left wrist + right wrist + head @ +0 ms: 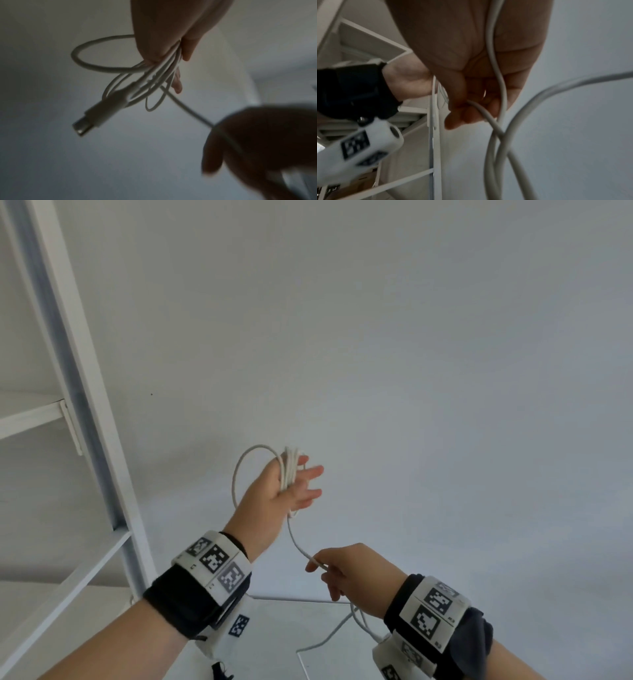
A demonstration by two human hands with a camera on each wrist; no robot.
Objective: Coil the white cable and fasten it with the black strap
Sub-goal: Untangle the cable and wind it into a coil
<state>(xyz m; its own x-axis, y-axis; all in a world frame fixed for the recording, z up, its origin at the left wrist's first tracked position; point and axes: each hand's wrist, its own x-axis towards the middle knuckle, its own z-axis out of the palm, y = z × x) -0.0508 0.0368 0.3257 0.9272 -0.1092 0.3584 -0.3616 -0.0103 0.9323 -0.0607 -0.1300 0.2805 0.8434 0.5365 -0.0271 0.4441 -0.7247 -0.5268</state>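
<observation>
The left hand pinches several loops of thin white cable near a white metal shelf frame, bare wall to the right; the right hand pinches the strand below. Only the left wrist view shows the cable's plug.

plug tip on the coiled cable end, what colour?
Silver metal tip on a white plug body, seen best in the left wrist view.

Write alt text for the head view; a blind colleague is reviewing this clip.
A raised left hand holds several loops of white cable, while the right hand, lower, pinches the strand running down from it. White shelving stands at left against a plain wall.
</observation>
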